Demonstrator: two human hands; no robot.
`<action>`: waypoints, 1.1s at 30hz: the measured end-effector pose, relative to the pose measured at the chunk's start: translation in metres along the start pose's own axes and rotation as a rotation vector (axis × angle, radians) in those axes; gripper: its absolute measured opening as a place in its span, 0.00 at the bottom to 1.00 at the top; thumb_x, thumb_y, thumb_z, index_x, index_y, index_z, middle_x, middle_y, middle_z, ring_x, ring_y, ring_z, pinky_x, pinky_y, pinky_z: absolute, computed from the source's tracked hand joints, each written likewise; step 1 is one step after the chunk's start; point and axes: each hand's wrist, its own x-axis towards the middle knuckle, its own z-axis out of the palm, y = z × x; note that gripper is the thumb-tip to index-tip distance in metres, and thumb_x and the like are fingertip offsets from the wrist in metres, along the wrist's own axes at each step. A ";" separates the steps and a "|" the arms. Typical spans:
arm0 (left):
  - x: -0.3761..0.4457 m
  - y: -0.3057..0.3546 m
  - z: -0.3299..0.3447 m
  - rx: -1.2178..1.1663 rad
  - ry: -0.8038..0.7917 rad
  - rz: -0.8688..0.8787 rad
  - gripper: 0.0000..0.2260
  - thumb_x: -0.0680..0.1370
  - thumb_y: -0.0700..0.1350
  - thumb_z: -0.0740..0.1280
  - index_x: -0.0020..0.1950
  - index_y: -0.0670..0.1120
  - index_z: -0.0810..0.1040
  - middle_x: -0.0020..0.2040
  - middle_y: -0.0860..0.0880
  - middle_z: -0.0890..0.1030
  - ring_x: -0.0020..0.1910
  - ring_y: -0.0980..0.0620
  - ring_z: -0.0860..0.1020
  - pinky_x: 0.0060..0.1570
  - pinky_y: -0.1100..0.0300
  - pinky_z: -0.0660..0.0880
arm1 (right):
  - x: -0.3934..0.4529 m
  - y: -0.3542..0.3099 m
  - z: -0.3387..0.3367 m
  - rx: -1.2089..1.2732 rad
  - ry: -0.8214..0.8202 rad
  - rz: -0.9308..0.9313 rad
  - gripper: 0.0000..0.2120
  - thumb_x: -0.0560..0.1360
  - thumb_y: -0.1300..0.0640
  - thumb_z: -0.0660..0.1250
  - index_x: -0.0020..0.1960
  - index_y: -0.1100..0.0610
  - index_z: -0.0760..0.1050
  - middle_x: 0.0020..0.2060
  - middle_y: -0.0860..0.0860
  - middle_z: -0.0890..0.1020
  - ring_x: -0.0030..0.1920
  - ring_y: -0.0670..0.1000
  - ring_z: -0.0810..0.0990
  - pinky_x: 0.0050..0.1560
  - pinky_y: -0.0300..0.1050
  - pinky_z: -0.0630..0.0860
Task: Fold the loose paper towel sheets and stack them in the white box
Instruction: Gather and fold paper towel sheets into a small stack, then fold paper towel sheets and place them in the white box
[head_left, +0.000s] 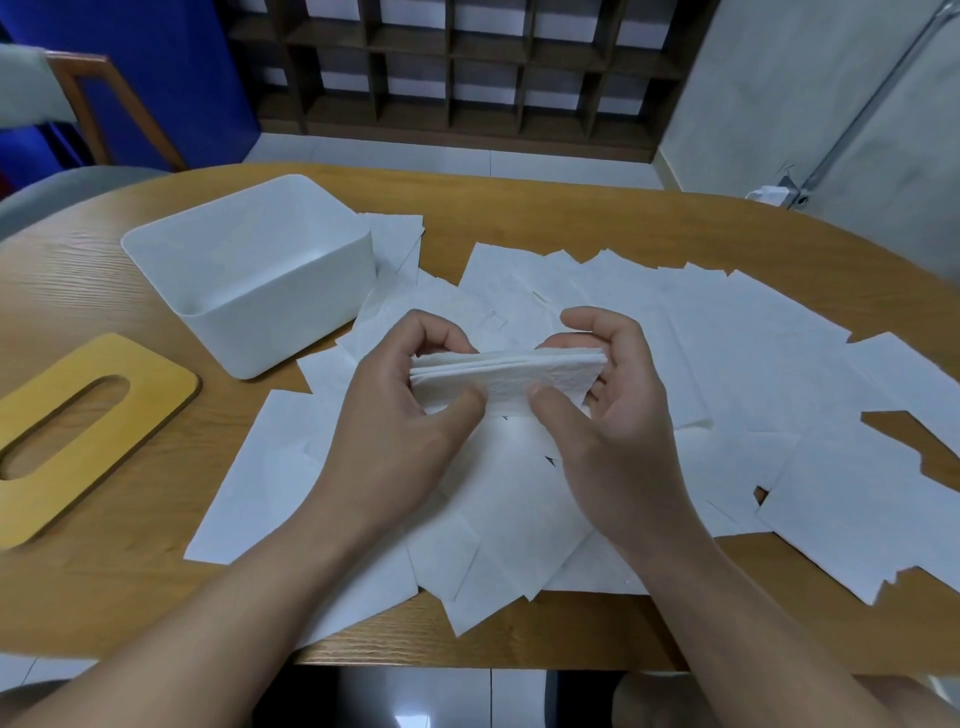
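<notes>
Both hands — left hand (395, 415), right hand (613, 410) — pinch a folded, quilted paper towel (506, 376), fingers clamped on its ends above the loose sheets (779, 364) spread flat. The white box (249, 312) — smooth, rounded plastic — stands empty left, beside its oval-slotted wooden lid (62, 441) on the wood-grain tabletop (571, 213).

Two bare hands (400, 415), bare forearms, no sleeves or jewellery

we noted a wooden table (519, 208) bearing loose paper towel sheets (753, 338), an empty white box (249, 291), and a yellow slotted lid (78, 431).
</notes>
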 end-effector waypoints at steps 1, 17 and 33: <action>0.000 -0.001 0.000 0.004 0.010 -0.006 0.11 0.77 0.33 0.75 0.52 0.48 0.79 0.46 0.53 0.83 0.39 0.57 0.76 0.40 0.66 0.70 | 0.000 0.000 0.000 -0.013 0.011 0.005 0.26 0.78 0.67 0.73 0.70 0.45 0.74 0.54 0.44 0.84 0.55 0.48 0.85 0.52 0.46 0.86; -0.004 0.022 -0.034 0.373 0.082 0.031 0.23 0.82 0.47 0.74 0.69 0.62 0.65 0.47 0.55 0.79 0.40 0.55 0.81 0.35 0.67 0.73 | 0.017 -0.027 -0.015 0.064 0.021 0.140 0.12 0.83 0.61 0.74 0.65 0.52 0.82 0.50 0.50 0.91 0.48 0.53 0.91 0.47 0.53 0.85; 0.026 0.024 -0.129 0.386 0.380 0.135 0.07 0.85 0.45 0.69 0.58 0.57 0.83 0.52 0.63 0.82 0.50 0.61 0.77 0.43 0.68 0.67 | 0.078 -0.089 0.077 -0.114 -0.002 -0.106 0.09 0.80 0.61 0.77 0.56 0.48 0.83 0.55 0.48 0.83 0.37 0.54 0.88 0.42 0.37 0.83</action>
